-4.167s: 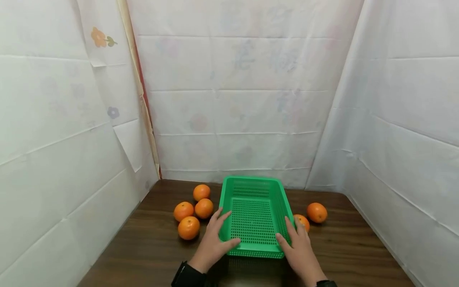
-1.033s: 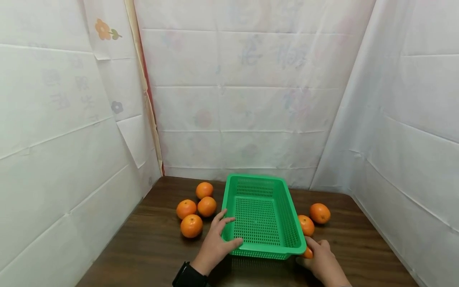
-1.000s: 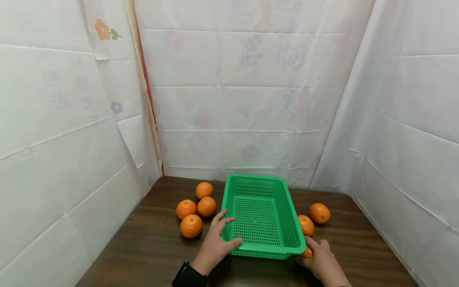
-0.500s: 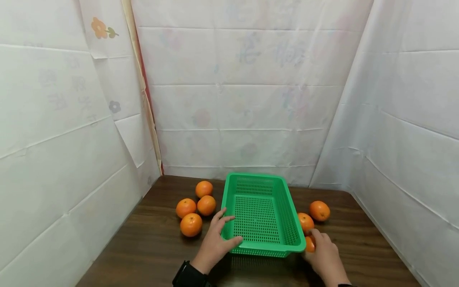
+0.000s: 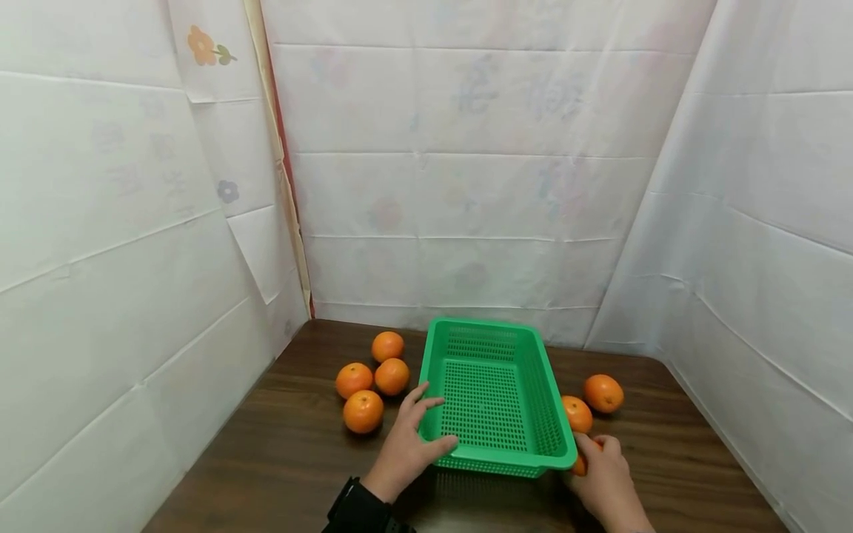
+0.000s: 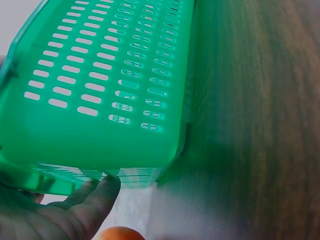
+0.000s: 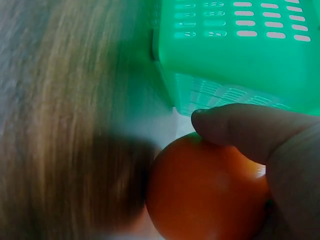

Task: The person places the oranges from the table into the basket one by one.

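Observation:
A green plastic basket [image 5: 504,460] with slotted walls stands on the brown table. My left hand [image 5: 408,443] rests at its front left corner, thumb and fingers spread over the rim. In the left wrist view its fingertips [image 6: 107,187] touch the basket's outer wall. Just outside the front right corner, my right hand [image 5: 605,475] grips an orange [image 7: 205,192], with the thumb [image 7: 230,125] laid along the side nearest the basket. The hand hides part of that orange in the head view. A second orange [image 5: 577,414] sits right behind it, close to the basket's right wall.
Another orange [image 5: 603,393] lies farther back on the right. Several oranges [image 5: 363,411] cluster on the table left of the basket. White sheets [image 5: 453,222] hang behind and on both sides. Brown tabletop [image 5: 266,459] shows at the front left.
My right hand has left the basket's right rim and taken hold of an orange by the front right corner. My left hand keeps its place. The head view has shifted slightly.

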The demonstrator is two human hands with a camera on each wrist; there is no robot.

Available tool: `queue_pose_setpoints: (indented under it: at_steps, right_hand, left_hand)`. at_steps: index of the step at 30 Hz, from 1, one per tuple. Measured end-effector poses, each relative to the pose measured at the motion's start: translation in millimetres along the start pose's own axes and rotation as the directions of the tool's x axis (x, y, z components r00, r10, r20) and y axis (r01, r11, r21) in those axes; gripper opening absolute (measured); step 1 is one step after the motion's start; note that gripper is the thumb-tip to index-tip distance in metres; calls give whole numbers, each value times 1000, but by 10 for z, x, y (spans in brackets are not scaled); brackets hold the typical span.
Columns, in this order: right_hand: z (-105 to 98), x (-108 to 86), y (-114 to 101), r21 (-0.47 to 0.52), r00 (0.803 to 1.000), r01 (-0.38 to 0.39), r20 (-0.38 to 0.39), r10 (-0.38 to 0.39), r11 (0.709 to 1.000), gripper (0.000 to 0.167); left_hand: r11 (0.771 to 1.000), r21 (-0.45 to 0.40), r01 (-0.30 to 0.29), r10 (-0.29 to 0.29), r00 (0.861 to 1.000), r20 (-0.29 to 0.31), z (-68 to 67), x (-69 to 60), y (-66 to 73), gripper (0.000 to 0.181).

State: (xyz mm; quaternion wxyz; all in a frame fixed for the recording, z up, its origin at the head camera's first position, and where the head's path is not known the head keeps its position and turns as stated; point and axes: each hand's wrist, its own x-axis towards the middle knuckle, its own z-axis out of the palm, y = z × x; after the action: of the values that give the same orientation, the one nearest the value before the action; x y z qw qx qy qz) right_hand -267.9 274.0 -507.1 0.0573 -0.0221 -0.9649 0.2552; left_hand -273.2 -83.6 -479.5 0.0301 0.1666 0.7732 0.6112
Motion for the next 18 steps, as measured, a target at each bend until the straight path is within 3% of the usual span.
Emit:
queue_pose_setpoints:
  at_steps: [4,7,14,16,18]
  right_hand:
    - [-19,-21,12,-12,1000,-2,-1,2,1000,57]
    - [-28,-26,27,-23,1000,-5,4,5,1000,60]
    - [-27,-33,47,-41,1000,-18,12,19,999,62]
    - [-35,-36,48,-39,999,-29,20,30,999,62]
    - [-43,-38,50,-35,999,-42,31,43,998,62]
  left_hand:
    - [1000,-3,-1,1,1000,4,-6,-63,130,67]
    - [1000,3,-15,15,1000,-2,1,11,-59,65]
    - [1000,7,-10,10,1000,1,2,36,-116,65]
    - [1000,11,-17,17,1000,-5,11,96,-258,64]
    - [1000,20,-24,24,1000,-10,17,120,-316,63]
